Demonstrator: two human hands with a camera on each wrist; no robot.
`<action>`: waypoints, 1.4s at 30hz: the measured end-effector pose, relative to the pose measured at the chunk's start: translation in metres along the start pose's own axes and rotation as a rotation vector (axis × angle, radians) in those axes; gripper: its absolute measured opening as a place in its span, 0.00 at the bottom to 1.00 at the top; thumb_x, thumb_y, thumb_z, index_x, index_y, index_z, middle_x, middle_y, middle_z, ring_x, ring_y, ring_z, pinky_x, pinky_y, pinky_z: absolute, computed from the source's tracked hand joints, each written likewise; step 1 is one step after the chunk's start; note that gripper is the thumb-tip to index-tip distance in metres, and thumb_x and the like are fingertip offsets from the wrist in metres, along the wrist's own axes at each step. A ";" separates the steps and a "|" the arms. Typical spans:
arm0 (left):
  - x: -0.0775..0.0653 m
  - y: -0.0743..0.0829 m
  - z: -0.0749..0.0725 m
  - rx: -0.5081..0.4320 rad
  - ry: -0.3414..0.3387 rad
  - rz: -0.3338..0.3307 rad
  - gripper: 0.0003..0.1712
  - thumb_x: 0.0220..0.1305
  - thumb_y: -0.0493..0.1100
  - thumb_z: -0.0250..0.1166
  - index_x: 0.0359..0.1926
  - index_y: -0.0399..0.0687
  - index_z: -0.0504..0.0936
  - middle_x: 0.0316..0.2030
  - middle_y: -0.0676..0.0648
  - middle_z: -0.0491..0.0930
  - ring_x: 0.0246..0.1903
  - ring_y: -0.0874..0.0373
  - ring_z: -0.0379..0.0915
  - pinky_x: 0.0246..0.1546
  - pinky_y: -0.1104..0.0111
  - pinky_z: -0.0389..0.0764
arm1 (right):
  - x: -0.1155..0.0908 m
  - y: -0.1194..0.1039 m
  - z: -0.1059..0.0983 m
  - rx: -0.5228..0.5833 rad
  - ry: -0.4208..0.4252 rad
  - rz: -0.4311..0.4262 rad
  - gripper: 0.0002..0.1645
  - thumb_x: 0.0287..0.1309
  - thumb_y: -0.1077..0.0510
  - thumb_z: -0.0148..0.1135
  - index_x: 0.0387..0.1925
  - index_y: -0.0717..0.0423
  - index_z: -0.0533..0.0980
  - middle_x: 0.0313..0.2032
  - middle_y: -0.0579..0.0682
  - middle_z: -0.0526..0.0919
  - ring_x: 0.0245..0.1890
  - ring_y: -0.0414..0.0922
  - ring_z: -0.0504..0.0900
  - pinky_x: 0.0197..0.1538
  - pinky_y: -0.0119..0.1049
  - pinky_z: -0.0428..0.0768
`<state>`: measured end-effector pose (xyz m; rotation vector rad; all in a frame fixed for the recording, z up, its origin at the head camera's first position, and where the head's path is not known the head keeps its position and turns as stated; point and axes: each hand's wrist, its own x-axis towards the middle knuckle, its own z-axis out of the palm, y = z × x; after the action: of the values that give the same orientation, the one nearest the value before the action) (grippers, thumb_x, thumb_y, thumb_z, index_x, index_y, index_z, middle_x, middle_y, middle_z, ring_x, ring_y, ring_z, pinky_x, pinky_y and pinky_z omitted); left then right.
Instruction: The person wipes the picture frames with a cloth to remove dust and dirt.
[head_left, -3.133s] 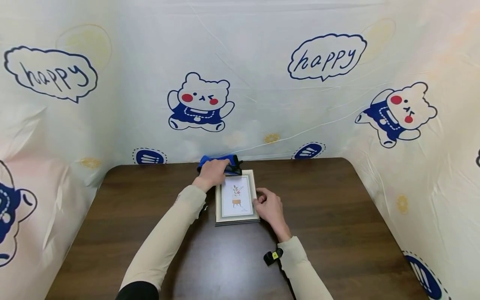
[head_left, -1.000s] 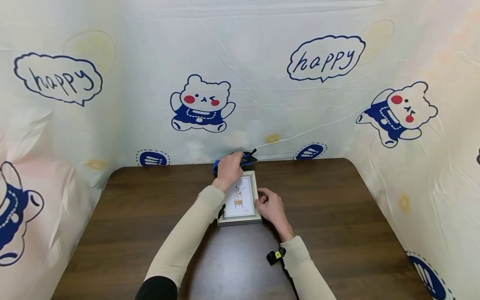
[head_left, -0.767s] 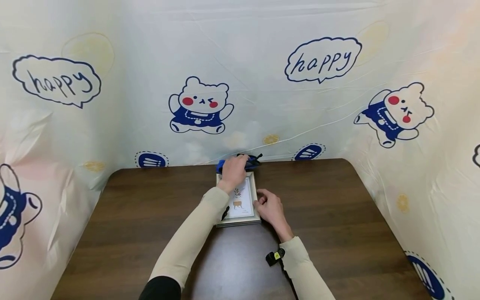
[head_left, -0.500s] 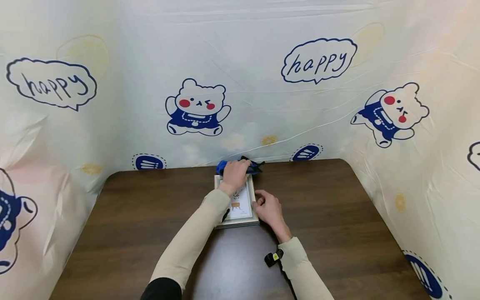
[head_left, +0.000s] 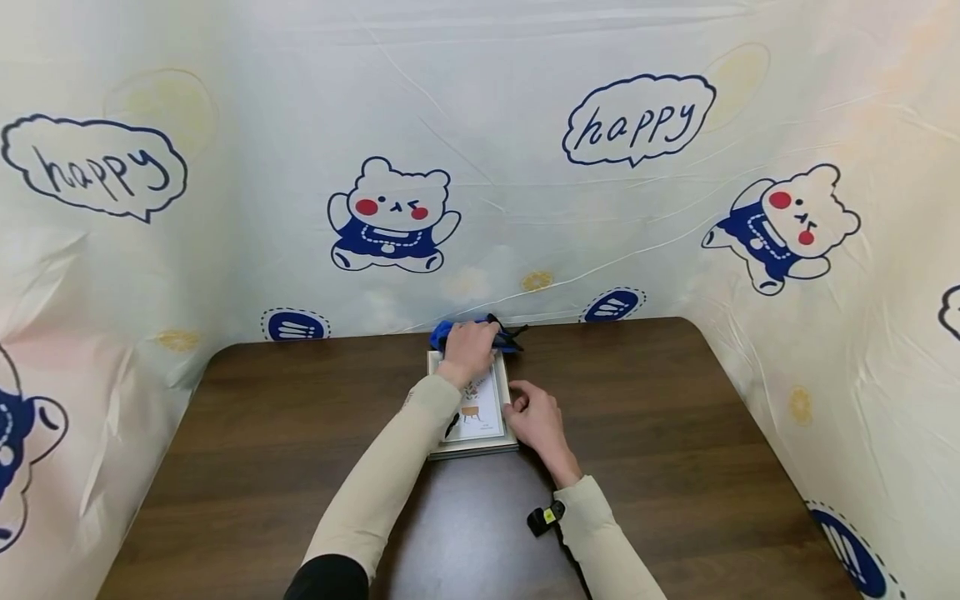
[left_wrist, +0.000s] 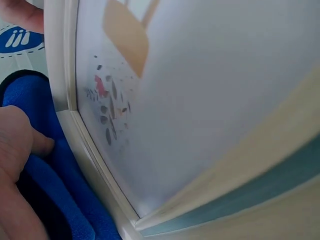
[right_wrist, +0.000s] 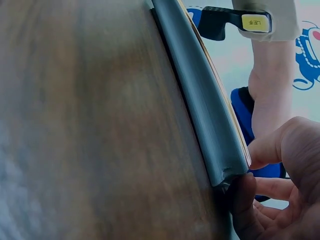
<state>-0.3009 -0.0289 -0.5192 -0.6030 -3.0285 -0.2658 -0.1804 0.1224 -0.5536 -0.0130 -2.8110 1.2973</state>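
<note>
A picture frame [head_left: 490,408] with a pale border and a flower-pot print lies face up near the back of the table. At its far end my left hand [head_left: 468,352] grips a bunched blue cloth [head_left: 442,333] with black edging; in the left wrist view the cloth [left_wrist: 60,175] lies against the frame's border [left_wrist: 92,165]. My left forearm covers part of the print. My right hand [head_left: 538,417] pinches the frame's right edge, its other fingers bent. In the right wrist view, thumb and finger of that hand [right_wrist: 285,185] are at a corner of the frame's grey side [right_wrist: 207,100].
The dark wooden table [head_left: 660,467] ends close behind the cloth, against a printed curtain [head_left: 510,208]. A black wrist camera [head_left: 545,517] with a yellow label sits at the right sleeve, its cable trailing along the forearm.
Since the oldest frame, my left hand has shifted right along the frame's far end, bringing the blue cloth with it. In the last half second it has hardly moved; my right hand stays put.
</note>
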 end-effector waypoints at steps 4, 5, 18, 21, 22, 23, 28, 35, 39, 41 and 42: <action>0.001 -0.004 -0.002 -0.011 -0.009 -0.002 0.23 0.72 0.40 0.69 0.66 0.46 0.81 0.54 0.41 0.88 0.52 0.40 0.85 0.64 0.43 0.77 | 0.000 -0.003 0.000 0.007 0.010 -0.002 0.22 0.60 0.59 0.71 0.56 0.55 0.85 0.26 0.44 0.80 0.24 0.40 0.75 0.34 0.38 0.74; 0.001 -0.006 -0.003 -0.015 -0.013 -0.004 0.23 0.72 0.40 0.69 0.66 0.46 0.81 0.54 0.41 0.88 0.53 0.40 0.84 0.64 0.42 0.77 | 0.000 -0.004 0.000 0.011 0.007 0.000 0.22 0.60 0.59 0.71 0.56 0.55 0.85 0.26 0.44 0.80 0.24 0.40 0.75 0.33 0.38 0.73; -0.009 -0.031 -0.012 -0.037 -0.045 -0.035 0.24 0.73 0.39 0.66 0.68 0.45 0.80 0.58 0.41 0.87 0.56 0.39 0.84 0.63 0.41 0.76 | 0.001 -0.002 0.000 0.041 0.005 0.012 0.22 0.58 0.59 0.71 0.55 0.55 0.85 0.25 0.45 0.79 0.23 0.41 0.74 0.33 0.36 0.73; -0.014 -0.037 -0.014 -0.050 -0.052 -0.049 0.26 0.73 0.39 0.66 0.70 0.45 0.79 0.59 0.40 0.86 0.57 0.39 0.83 0.64 0.41 0.76 | 0.001 -0.001 0.000 0.042 0.002 0.016 0.22 0.58 0.59 0.71 0.55 0.55 0.85 0.26 0.45 0.80 0.23 0.40 0.74 0.33 0.36 0.73; -0.015 -0.039 -0.015 -0.051 -0.058 -0.055 0.27 0.73 0.39 0.66 0.71 0.45 0.79 0.60 0.40 0.86 0.58 0.39 0.83 0.65 0.41 0.75 | 0.001 -0.001 0.000 0.042 -0.001 0.016 0.22 0.59 0.59 0.71 0.56 0.55 0.85 0.26 0.45 0.80 0.24 0.40 0.74 0.33 0.36 0.73; -0.016 -0.041 -0.016 -0.051 -0.063 -0.059 0.27 0.73 0.39 0.66 0.71 0.45 0.79 0.61 0.40 0.86 0.58 0.39 0.82 0.66 0.41 0.74 | 0.002 0.000 0.000 0.042 -0.004 0.017 0.22 0.59 0.59 0.70 0.56 0.55 0.85 0.26 0.45 0.80 0.24 0.40 0.74 0.33 0.36 0.73; -0.023 -0.055 -0.016 -0.072 -0.091 -0.086 0.28 0.74 0.38 0.64 0.73 0.46 0.76 0.62 0.39 0.84 0.61 0.38 0.80 0.70 0.38 0.70 | 0.002 0.001 0.000 0.050 -0.012 0.024 0.22 0.60 0.59 0.70 0.57 0.55 0.84 0.26 0.46 0.79 0.24 0.41 0.74 0.34 0.36 0.72; -0.039 -0.077 -0.019 -0.077 -0.069 -0.098 0.28 0.71 0.35 0.63 0.71 0.45 0.78 0.60 0.38 0.85 0.59 0.37 0.81 0.65 0.39 0.74 | 0.001 0.002 0.001 0.061 -0.010 0.034 0.22 0.60 0.58 0.70 0.57 0.55 0.85 0.26 0.45 0.79 0.24 0.41 0.74 0.34 0.37 0.72; -0.047 -0.089 -0.022 -0.074 -0.059 -0.108 0.28 0.69 0.34 0.64 0.70 0.44 0.79 0.58 0.37 0.86 0.57 0.37 0.81 0.60 0.41 0.77 | 0.000 0.001 0.001 0.062 -0.013 0.038 0.22 0.60 0.58 0.70 0.57 0.55 0.84 0.26 0.46 0.79 0.24 0.41 0.74 0.34 0.37 0.72; -0.050 -0.096 -0.022 -0.071 -0.050 -0.107 0.28 0.69 0.33 0.63 0.70 0.43 0.79 0.58 0.36 0.86 0.56 0.36 0.82 0.58 0.41 0.77 | 0.000 0.001 0.001 0.061 -0.011 0.039 0.22 0.60 0.58 0.70 0.57 0.55 0.84 0.26 0.46 0.79 0.24 0.41 0.74 0.35 0.37 0.73; -0.052 -0.098 -0.023 -0.071 -0.048 -0.109 0.29 0.69 0.33 0.62 0.70 0.43 0.78 0.58 0.36 0.86 0.56 0.36 0.81 0.58 0.40 0.77 | 0.000 0.001 0.001 0.058 -0.006 0.038 0.22 0.59 0.58 0.70 0.57 0.55 0.85 0.25 0.45 0.79 0.24 0.41 0.74 0.35 0.37 0.73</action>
<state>-0.2906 -0.1420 -0.5164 -0.4554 -3.1145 -0.3695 -0.1806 0.1221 -0.5547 -0.0602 -2.7901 1.3886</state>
